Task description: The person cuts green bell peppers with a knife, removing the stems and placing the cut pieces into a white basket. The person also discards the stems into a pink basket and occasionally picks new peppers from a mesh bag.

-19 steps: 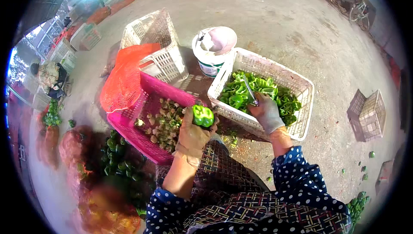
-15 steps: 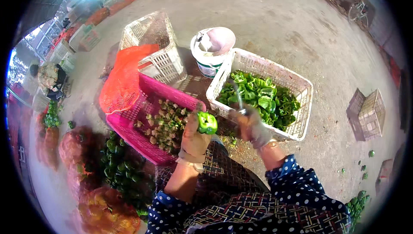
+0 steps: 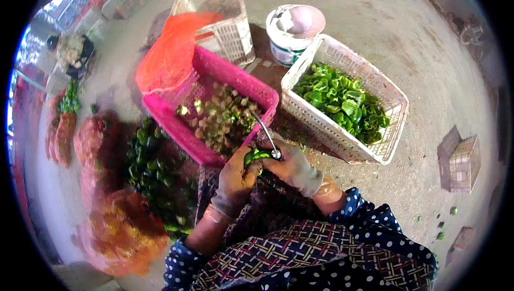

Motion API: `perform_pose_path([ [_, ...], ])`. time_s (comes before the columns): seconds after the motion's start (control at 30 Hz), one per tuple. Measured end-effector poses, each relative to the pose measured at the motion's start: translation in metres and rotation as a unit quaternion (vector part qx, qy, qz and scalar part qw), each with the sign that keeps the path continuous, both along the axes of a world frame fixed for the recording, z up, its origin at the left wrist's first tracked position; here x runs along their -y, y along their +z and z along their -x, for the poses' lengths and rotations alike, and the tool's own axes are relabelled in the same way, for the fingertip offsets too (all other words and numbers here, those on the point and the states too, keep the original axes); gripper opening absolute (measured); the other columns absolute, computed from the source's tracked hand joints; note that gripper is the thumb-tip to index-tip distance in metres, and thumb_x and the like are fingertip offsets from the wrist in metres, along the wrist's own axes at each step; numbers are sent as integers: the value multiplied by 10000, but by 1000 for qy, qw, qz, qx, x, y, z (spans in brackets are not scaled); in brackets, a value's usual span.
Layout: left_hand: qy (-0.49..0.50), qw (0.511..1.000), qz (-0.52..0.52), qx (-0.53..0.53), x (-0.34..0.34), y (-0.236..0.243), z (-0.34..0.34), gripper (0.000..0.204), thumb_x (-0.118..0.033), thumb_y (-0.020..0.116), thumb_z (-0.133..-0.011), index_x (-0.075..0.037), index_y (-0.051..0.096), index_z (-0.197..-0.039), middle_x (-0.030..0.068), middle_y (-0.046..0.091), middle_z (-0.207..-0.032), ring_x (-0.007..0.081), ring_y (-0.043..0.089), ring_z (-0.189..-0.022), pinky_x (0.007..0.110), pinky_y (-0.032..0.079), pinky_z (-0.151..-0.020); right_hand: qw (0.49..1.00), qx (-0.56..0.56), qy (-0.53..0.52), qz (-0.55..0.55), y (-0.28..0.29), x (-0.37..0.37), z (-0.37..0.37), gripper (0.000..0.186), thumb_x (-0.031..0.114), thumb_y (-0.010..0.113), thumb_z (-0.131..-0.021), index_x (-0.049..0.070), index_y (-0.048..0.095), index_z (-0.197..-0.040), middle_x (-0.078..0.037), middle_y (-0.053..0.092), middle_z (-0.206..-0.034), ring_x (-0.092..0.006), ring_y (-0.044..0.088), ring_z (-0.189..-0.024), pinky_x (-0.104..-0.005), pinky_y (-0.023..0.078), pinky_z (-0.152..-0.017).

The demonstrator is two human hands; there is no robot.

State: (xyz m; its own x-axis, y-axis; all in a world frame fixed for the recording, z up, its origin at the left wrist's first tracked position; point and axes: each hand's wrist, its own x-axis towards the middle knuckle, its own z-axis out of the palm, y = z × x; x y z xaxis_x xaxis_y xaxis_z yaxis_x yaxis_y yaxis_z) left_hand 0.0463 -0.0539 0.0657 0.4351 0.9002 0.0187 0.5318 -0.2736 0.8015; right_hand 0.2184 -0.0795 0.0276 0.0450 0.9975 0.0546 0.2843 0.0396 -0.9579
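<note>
My left hand [image 3: 234,178], in a dirty glove, is closed around a green bell pepper [image 3: 258,155], largely covered by fingers. My gloved right hand [image 3: 295,165] grips a thin, slightly curved metal tool [image 3: 266,132], its shaft pointing up and away; whether it is a knife I cannot tell. Both hands meet at the pepper, just in front of the near edge of a pink crate [image 3: 211,160]. Inside that crate lie many cut pepper cores [image 3: 219,117]. To the right, a white crate [image 3: 342,149] holds cut green pepper pieces [image 3: 342,103].
Behind stand a white bucket [image 3: 284,42] and another white crate [image 3: 235,31], with orange netting [image 3: 168,55] over the pink crate's corner. Whole dark green peppers [image 3: 152,168] and filled net sacks [image 3: 126,232] lie left. A crate [image 3: 460,162] sits far right; a person [image 3: 75,53] crouches far left.
My right hand has come from beside the white crate to the pepper, bringing the metal tool along. My left hand has turned the pepper and lowered slightly. The whole view has shifted.
</note>
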Motion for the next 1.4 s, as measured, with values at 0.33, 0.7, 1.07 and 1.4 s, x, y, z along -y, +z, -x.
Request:
perform_pose_path([
  [0.33,-7,991,60,118,-4,-40,32,341,-41,546,-775,1,570,-1112,181,600,-1051,303,569,-1017,362,444,-884,981,155,62,-102,-10,-9,20,354,191,731,-736,88,646,-1064,-144,647,-987,-308,625,-893,-373,500,-770],
  [0.7,-7,909,167,383,6,-86,50,253,-62,522,-865,23,601,-1089,98,605,-1101,211,552,-1050,321,410,-934,983,-3,63,172,20,-17,25,301,192,739,-768,87,654,-1038,-75,655,-846,-193,630,-711,-309,496,-604],
  [1.07,-20,979,101,178,-22,-19,30,386,-190,654,-828,34,561,-1128,105,637,-1001,178,592,-911,318,468,-800,923,-172,67,338,47,-35,11,265,169,669,-815,33,622,-1038,-41,583,-688,-94,481,-459,-246,323,-370],
  [1.4,32,981,18,192,-16,-9,11,187,-105,608,-828,25,571,-957,98,570,-746,124,511,-701,314,437,-627,905,-358,-12,229,59,-8,18,352,3,690,-775,-14,586,-1111,-71,653,-994,-150,614,-884,-281,498,-760],
])
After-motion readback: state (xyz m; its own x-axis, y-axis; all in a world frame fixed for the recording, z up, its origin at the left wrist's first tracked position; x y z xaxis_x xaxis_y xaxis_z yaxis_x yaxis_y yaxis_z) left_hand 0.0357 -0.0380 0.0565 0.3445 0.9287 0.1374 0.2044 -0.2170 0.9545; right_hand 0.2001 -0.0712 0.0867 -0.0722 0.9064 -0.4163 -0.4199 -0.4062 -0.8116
